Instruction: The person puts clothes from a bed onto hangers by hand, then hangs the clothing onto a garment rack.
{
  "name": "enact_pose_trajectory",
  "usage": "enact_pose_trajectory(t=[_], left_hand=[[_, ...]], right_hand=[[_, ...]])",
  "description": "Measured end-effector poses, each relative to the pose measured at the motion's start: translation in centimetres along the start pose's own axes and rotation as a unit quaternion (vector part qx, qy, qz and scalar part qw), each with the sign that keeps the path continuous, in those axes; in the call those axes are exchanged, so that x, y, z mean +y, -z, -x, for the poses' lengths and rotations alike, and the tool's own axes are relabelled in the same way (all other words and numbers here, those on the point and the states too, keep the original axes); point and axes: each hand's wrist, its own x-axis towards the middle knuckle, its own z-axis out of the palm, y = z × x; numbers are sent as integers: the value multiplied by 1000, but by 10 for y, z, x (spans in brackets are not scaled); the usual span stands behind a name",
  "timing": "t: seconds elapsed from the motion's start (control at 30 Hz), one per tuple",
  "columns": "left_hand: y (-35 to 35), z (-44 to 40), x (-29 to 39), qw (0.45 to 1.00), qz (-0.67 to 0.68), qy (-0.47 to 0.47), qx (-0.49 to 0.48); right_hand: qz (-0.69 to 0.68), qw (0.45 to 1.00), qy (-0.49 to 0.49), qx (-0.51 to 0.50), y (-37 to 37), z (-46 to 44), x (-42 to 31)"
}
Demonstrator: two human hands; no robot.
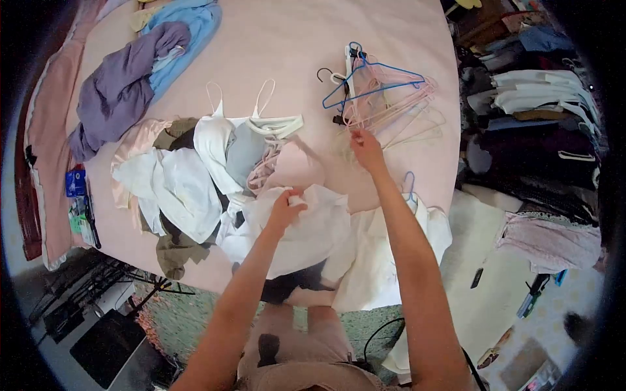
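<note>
My left hand (285, 210) is closed on a fold of a white garment (319, 212) lying at the front of the bed. My right hand (366, 150) reaches farther out, its fingers pinched at the lower left end of a pile of hangers (391, 98). A pink hanger seems to be between them, though the contact is small. The pile mixes blue, pink, white and clear hangers. Just beyond my left hand lie a pink bra (297, 166) and a white camisole (214, 133) with thin straps. Under my right forearm, a cream garment (372, 254) spreads out with a blue hanger (409, 184) at its neck.
A purple cloth (120, 85) and a light blue cloth (195, 32) are heaped at the far left of the pink bed sheet (274, 39). White and olive clothes (173, 189) lie on the left. Hanging clothes (535, 91) line the right side.
</note>
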Motion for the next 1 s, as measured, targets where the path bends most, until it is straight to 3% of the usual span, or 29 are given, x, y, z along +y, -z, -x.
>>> enact_pose_trajectory(t=[0.07,0.1,0.23,0.3,0.37,0.4,0.47,0.5,0.57,0.63,0.67,0.73,0.8,0.9,0.93,0.97,1.0], left_hand=[[4,-1,-9,987,-160,9,28],[13,-14,-41,980,-193,-34,28],[17,-8,-34,947,-317,-45,17],[21,-11,-41,926,-377,-21,-13],[8,6,8,901,-420,104,-28],[7,8,7,901,-420,109,-28],[6,15,1,822,-569,-24,-26],[5,16,-4,822,-568,-25,-26],[4,11,-23,744,-657,-118,14],[6,7,-35,719,-678,-147,38],[7,6,-39,692,-698,-175,62],[9,14,-21,708,-685,-162,56],[13,18,-13,724,-672,-150,51],[24,12,-28,761,-601,-225,94],[29,0,-42,896,-428,-119,31],[33,-6,-47,973,-228,-7,-35],[37,-4,-41,973,-228,-8,-33]], right_hand=[[29,999,33,3,-18,-42,11],[59,996,69,8,-29,-60,17],[83,992,71,60,-77,-118,34],[-1,1000,-13,20,-99,-137,43],[-58,991,-109,-44,-106,-143,36],[-86,976,-176,-93,-102,-144,27],[-118,970,-184,-108,-96,-130,9],[-91,971,-185,-121,-92,-124,3],[-63,972,-184,-134,-95,-124,14],[8,992,-124,-5,-100,-124,40],[9,992,-123,-5,-95,-125,40],[-205,966,-126,94,-63,-115,-3],[-259,954,-114,98,-47,-110,-16],[-327,938,-92,69,-25,-80,-43],[-340,936,-84,37,-16,-60,-55],[-329,940,-92,8,-9,-39,-67],[-318,942,-101,-21,-3,-16,-76]])
